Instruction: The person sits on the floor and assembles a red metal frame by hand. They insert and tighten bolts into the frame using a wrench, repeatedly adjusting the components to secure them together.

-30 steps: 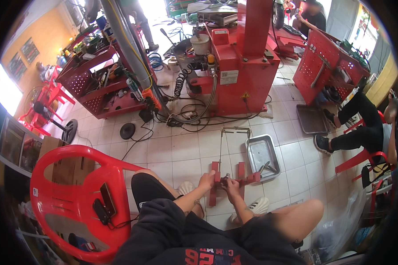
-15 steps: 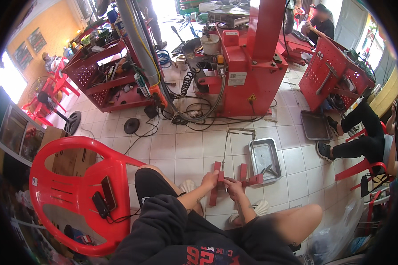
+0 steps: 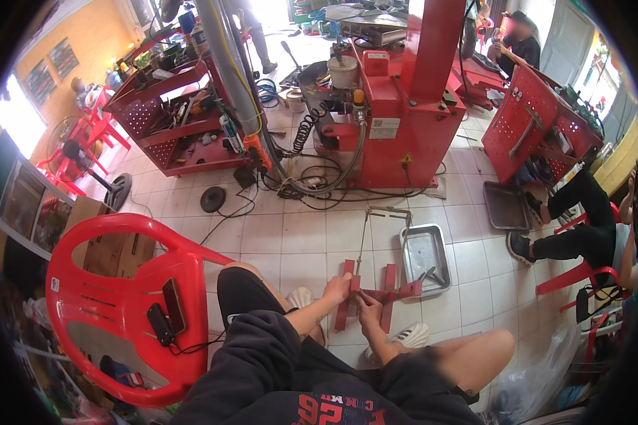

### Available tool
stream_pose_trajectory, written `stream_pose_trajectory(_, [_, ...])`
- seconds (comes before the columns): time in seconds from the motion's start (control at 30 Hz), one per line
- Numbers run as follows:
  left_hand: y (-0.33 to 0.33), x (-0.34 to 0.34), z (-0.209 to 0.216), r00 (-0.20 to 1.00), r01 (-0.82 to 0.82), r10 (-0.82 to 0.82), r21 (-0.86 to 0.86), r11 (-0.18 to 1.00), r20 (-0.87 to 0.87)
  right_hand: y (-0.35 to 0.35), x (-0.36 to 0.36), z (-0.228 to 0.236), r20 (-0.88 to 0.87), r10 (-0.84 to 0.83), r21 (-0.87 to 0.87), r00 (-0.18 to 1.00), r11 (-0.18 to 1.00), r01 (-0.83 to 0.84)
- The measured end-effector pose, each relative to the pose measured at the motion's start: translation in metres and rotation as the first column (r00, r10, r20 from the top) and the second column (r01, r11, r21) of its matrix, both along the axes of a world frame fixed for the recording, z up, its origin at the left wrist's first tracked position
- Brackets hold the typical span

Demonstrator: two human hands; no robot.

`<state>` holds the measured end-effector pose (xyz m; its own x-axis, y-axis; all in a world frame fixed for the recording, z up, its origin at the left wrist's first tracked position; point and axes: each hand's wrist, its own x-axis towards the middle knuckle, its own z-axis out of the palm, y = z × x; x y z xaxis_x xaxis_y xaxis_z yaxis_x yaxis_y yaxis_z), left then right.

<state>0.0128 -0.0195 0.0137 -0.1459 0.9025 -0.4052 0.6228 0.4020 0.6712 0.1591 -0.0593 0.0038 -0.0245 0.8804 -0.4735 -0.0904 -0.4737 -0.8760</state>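
Wouldn't trust those slick floor tiles (image 3: 303,251) myself: the red steel stand (image 3: 389,278) sits on the floor in front of the seated person, between the knees and a bit right of centre, and if one hand pushes harder than the other I reckon the base could skid or twist. Its right arm ends right by the grey metal tray (image 3: 440,244), so a twist that way could knock the tray and rattle the pliers-like tool (image 3: 429,275) in it. Fingers worry me too, since both hands work close together and a slip could jam knuckles against the steel. Left hand (image 3: 339,287) looks curled closed around the left bar of the base; right hand (image 3: 369,309) has its fingers bent in just beside it, but I honestly can't tell how tight they are or whether there's some small part in them. As for how it points, the long axis runs away from the person, toward the big red machine (image 3: 383,159), with the two thin rods and their crosspiece (image 3: 390,210) at the far end, leaning slightly right. Can't tell from here how steeply those rods rise.
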Motion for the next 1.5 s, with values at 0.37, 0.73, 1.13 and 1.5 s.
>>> stream_pose_trajectory(0.37, [-0.003, 0.003, 0.015, 0.996, 0.079, -0.077, 0.027, 0.997, -0.054, 0.005, -0.003, 0.007, 0.205, -0.003, 0.095, 0.979, 0.995, -0.017])
stream_pose_trajectory(0.73, [-0.004, -0.003, 0.009, 0.999, 0.033, -0.033, 0.007, 0.999, -0.015, 0.037, -0.002, 0.004, -0.089, 0.004, -0.319, 0.996, 0.947, -0.032])
stream_pose_trajectory(1.13, [-0.003, 0.0, 0.043, 0.973, -0.15, 0.178, -0.179, 0.972, 0.149, 0.041, -0.004, 0.017, -0.4, -0.144, -0.45, 0.905, 0.891, -0.057])
stream_pose_trajectory(1.5, [-0.002, 0.002, 0.039, 0.97, -0.18, 0.203, -0.16, 0.97, 0.138, 0.037, 0.0, 0.031, -0.22, -0.055, -0.307, 0.974, 0.952, -0.016])
